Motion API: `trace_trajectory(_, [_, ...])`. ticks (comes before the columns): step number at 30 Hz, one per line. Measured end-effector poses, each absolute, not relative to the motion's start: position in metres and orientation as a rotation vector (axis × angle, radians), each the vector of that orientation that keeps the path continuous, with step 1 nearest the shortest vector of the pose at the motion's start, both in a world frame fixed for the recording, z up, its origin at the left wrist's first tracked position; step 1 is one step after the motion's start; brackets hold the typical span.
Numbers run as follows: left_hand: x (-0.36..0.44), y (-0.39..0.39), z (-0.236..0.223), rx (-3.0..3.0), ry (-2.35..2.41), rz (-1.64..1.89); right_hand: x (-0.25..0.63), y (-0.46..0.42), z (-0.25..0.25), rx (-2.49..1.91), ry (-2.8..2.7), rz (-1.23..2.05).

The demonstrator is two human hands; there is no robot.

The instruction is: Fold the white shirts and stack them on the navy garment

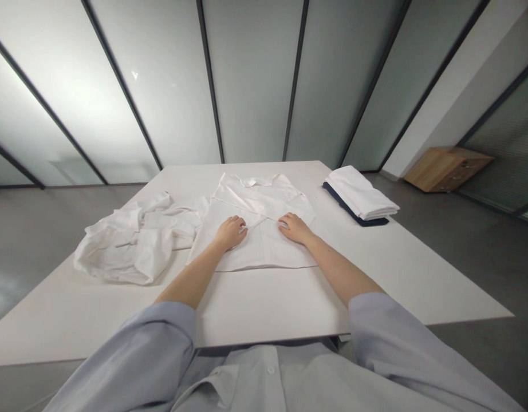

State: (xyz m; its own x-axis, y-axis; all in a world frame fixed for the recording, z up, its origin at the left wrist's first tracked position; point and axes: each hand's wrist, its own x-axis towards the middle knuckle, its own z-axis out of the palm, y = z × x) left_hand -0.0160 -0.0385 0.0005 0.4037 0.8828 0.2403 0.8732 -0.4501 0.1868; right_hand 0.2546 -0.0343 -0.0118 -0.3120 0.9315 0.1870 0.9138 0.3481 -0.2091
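A white shirt (264, 246) lies spread on the table, its collar at the far end and its hem towards me. Its sleeves are folded inward across the body. My left hand (232, 233) is on the left half of the shirt, fingers curled against the thumb with cloth between them. On the right half, my right hand (295, 229) grips the cloth in the same way. Both hands are at about the height of the folded sleeves, a short gap apart. The fingertips are partly hidden by the cloth.
A crumpled white garment (135, 246) lies on the left, close against the shirt. At the right edge, folded white cloth (361, 191) rests on a dark folded piece (354, 214). The white table (264, 309) ends just before my body. A wooden cabinet (446, 167) stands beyond, on the floor.
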Motion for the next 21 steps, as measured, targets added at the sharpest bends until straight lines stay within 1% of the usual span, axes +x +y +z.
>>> trace_trajectory(3, [-0.013,-0.042,0.004,2.625,1.606,0.383,0.254,-0.034,-0.011,-1.680,-2.320,0.075])
trace_trajectory(12, [-0.004,-0.045,0.014,2.664,1.755,0.227,0.250,-0.035,-0.006,-1.713,-2.372,0.042])
trace_trajectory(18, [-0.003,-0.048,0.003,2.709,1.660,0.246,0.248,-0.035,-0.014,-1.808,-2.388,0.056])
trace_trajectory(21, [-0.002,-0.050,0.001,2.725,1.569,0.398,0.247,-0.036,-0.015,-1.767,-2.386,-0.005])
